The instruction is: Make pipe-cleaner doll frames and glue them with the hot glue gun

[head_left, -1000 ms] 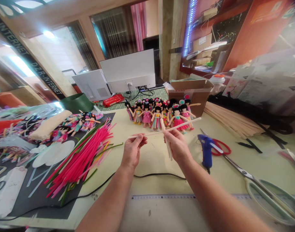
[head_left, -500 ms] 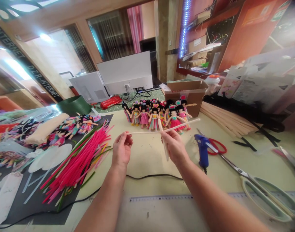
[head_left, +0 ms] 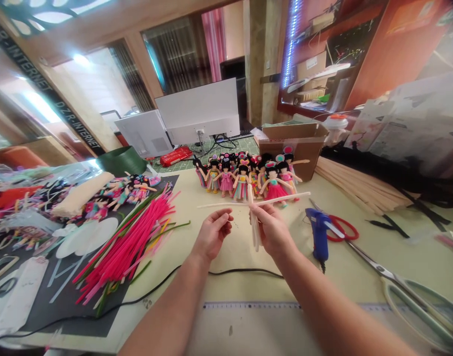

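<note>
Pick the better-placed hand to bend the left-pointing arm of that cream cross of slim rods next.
Probably the left hand: it looks empty, loosely curled just below that arm. The right hand pinches the cross near its crossing, so seems better for bracing.

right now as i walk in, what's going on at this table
A person's right-hand grip holds a cross made of cream fuzzy strips above the table. The left-hand grip is loosely curled just below the cross's left arm, with nothing visible in it. Beyond are finished-looking small dolls; a mostly pink bundle lies to the left, a blue glue gun to the right.
</note>
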Motion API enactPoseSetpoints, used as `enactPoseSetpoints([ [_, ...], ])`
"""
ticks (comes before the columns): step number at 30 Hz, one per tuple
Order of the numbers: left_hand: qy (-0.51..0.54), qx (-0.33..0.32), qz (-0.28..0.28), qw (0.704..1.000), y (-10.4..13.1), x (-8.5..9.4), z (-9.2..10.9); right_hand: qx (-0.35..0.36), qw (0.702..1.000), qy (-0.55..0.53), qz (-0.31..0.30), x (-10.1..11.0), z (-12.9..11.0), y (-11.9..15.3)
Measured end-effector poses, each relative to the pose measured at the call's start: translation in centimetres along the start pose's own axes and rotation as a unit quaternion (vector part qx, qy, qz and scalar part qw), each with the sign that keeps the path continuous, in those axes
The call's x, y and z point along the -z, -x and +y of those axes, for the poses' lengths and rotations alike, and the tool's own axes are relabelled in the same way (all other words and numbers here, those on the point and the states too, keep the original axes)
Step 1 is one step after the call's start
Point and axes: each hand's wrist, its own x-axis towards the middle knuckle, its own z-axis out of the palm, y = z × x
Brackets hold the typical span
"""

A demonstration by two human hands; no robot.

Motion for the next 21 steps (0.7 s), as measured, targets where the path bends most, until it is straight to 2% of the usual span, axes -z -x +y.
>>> enactPoseSetpoints([
  [5, -0.010, -0.051, -0.069, 0.996, 0.1, 1.1, 1.6, -0.041, 0.999, 0.000, -0.026, 0.2, 0.0, 0.0],
  [10, -0.120, -0.102, -0.153, 0.976, 0.7, 2.5, 3.5, -0.109, 0.989, 0.031, -0.091, 0.7, -0.6, -0.3],
  [13, -0.213, -0.126, -0.196, 0.949, 1.5, 2.3, 4.5, -0.130, 0.983, 0.054, -0.119, 1.0, -0.8, -0.5],
  [16, -0.288, -0.122, -0.239, 0.919, 2.4, 1.7, 5.4, -0.120, 0.981, 0.076, -0.135, 1.3, -0.9, -0.8],
  [21, -0.322, -0.095, -0.269, 0.903, 3.1, 1.1, 6.0, -0.108, 0.979, 0.087, -0.149, 1.7, -0.8, -1.2],
])
